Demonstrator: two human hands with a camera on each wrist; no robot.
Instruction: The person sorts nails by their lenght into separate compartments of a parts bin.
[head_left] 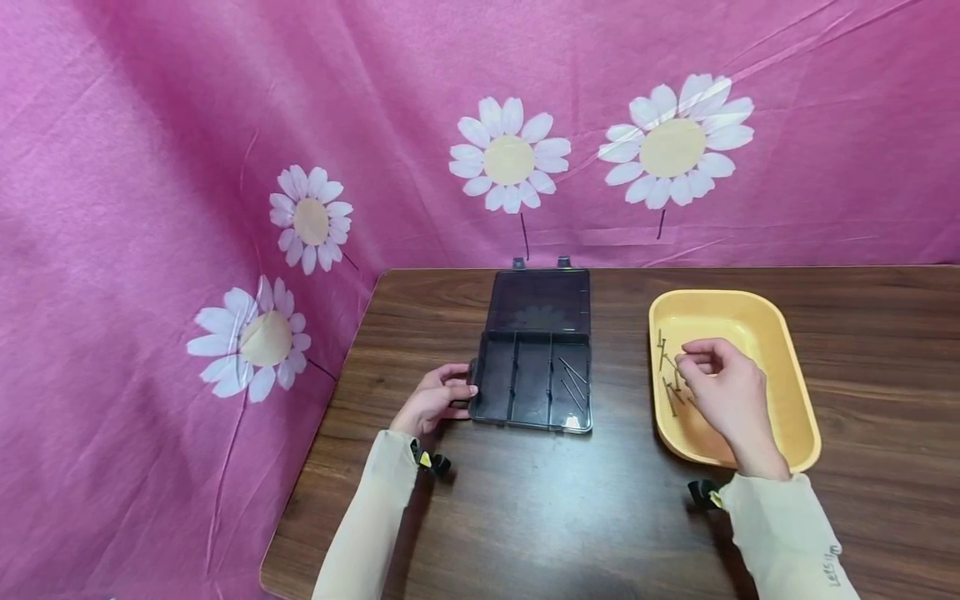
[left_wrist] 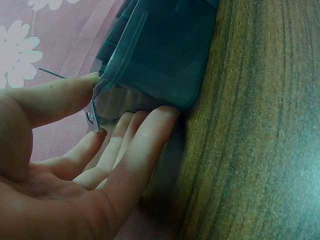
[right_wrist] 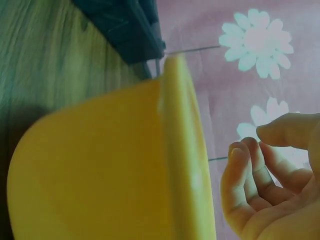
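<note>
My left hand [head_left: 435,400] grips the left side of a dark see-through plastic compartment box [head_left: 495,379]. In the left wrist view the thumb is on the box's top rim and the fingers [left_wrist: 145,142] lie against its side. The box's lid [head_left: 538,302] is raised and laid back, and several thin nails [head_left: 573,382] lie in the right one of three compartments. Over the yellow tray [head_left: 797,400], my right hand [head_left: 723,392] hovers with loosely bent fingers. The right wrist view shows a gap between thumb and fingers, nothing in it. Several nails [head_left: 670,398] lie along the tray's left side.
Both containers stand on a brown wooden table [head_left: 525,517], the tray to the right of the box. A pink cloth [head_left: 405,108] with white daisies hangs behind the table and along its left edge.
</note>
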